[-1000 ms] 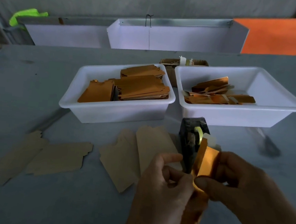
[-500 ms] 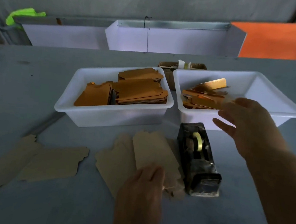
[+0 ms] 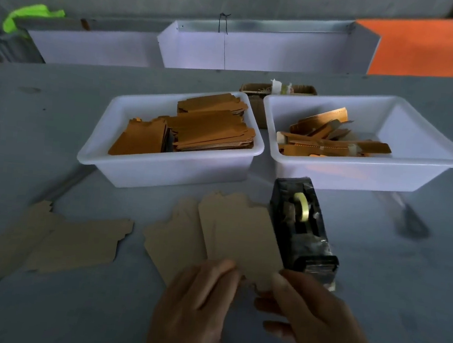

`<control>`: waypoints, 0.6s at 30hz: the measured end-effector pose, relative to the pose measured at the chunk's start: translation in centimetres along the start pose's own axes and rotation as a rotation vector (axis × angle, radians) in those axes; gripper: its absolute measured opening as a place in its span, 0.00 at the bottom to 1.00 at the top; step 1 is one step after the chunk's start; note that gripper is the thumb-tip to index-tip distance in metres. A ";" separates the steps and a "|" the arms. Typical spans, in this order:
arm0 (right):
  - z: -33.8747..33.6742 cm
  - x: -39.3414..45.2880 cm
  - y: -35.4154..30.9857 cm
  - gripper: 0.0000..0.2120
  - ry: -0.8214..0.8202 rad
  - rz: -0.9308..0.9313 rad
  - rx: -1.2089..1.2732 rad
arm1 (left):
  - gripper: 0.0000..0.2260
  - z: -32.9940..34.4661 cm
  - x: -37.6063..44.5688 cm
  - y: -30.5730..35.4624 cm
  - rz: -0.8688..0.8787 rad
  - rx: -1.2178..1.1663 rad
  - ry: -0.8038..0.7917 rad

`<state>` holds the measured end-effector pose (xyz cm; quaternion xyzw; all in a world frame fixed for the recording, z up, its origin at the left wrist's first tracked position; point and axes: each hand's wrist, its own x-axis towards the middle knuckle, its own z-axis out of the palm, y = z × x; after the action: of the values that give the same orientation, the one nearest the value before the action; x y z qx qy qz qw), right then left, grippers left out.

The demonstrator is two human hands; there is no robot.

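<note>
A flat brown cardboard blank [image 3: 238, 234] lies on the grey table just left of a black tape dispenser [image 3: 301, 224]. My left hand [image 3: 197, 308] rests its fingertips on the blank's near left edge. My right hand [image 3: 313, 317] pinches the blank's near right corner, thumb on top. A second blank [image 3: 176, 238] lies partly under the first. The left white tub [image 3: 172, 143] holds stacked flat orange-brown blanks. The right white tub [image 3: 367, 147] holds several folded, taped pieces.
Two more flat blanks [image 3: 45, 239] lie at the left of the table. A small cardboard box [image 3: 278, 89] sits behind the tubs. White metal troughs [image 3: 260, 52] and an orange panel [image 3: 434, 45] line the far side. A dark tool [image 3: 410, 221] lies at the right.
A second ago both hands held a folded orange piece by the dispenser. My right hand then reached to the right tub without it, came back, and now both hands are on the top flat blank.
</note>
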<state>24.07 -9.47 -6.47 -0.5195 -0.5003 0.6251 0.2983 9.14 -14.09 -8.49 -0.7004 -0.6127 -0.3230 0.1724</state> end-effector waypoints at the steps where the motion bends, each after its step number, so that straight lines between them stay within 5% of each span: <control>1: 0.2 0.4 0.1 0.14 -0.004 0.059 0.100 | 0.19 -0.1 -0.3 0.2 0.038 0.000 -0.001; 5: 0.9 1.2 0.6 0.05 0.017 0.153 0.298 | 0.19 -0.5 -1.2 1.2 0.002 -0.109 -0.021; 7: 1.2 1.1 0.8 0.05 0.016 0.134 0.322 | 0.14 -1.0 -0.7 1.7 -0.309 -0.280 0.027; 9: 1.4 0.8 0.8 0.08 0.017 0.097 0.336 | 0.20 -1.3 0.5 1.9 -0.784 -0.533 0.077; 11: 1.5 0.8 0.9 0.05 0.009 0.031 0.311 | 0.21 -1.0 1.2 1.4 -1.059 -0.720 0.062; 14: 1.2 1.0 0.9 0.04 0.017 -0.045 0.235 | 0.09 -1.3 2.5 0.2 -1.134 -0.905 0.023; 18: 1.2 1.3 0.8 0.08 0.080 -0.109 0.008 | 0.05 -1.2 3.0 0.3 -0.983 -0.704 -0.028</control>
<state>22.70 -8.97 -7.67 -0.5150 -0.5130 0.5885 0.3539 9.30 -12.64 -5.57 -0.3542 -0.7233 -0.5388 -0.2472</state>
